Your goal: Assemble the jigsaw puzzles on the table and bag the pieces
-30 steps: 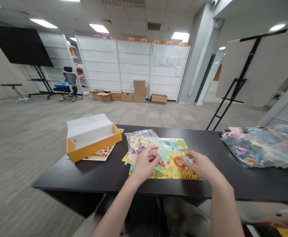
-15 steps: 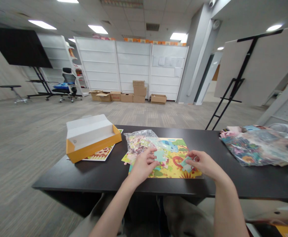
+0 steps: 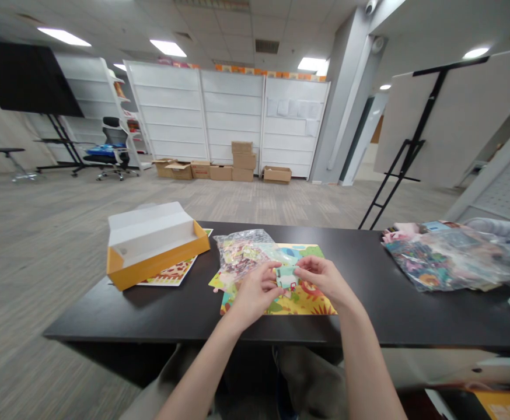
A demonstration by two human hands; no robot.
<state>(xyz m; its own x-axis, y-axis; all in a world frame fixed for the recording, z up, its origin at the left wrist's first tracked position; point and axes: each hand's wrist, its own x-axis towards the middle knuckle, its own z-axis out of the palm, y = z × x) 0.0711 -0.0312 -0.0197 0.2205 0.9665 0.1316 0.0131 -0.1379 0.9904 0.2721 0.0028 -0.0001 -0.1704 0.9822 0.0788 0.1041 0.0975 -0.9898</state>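
Observation:
Pale green jigsaw puzzle pieces (image 3: 287, 279) meet between my two hands above the table. My left hand (image 3: 255, 291) pinches them from the left, its thumb below and fingers above. From the right, my right hand (image 3: 322, 280) closes thumb and fingers on a pale green piece with a small red mark. Where one piece ends and the other starts is too small to tell. Beneath them lies a colourful picture sheet (image 3: 314, 304) with yellow ground and animals, partly hidden by my hands. A clear plastic bag (image 3: 241, 248) of puzzle pieces overlaps the sheet's left part.
An open yellow box (image 3: 163, 259) with a white inside stands at the table's left, over another printed sheet (image 3: 180, 274). Clear bags with colourful contents (image 3: 447, 256) lie on the right. The black table's (image 3: 150, 318) front edge is just before my legs.
My right hand has moved left with its puzzle piece, from over the sheet's right side to the pieces in my left hand. The view has shifted slightly right.

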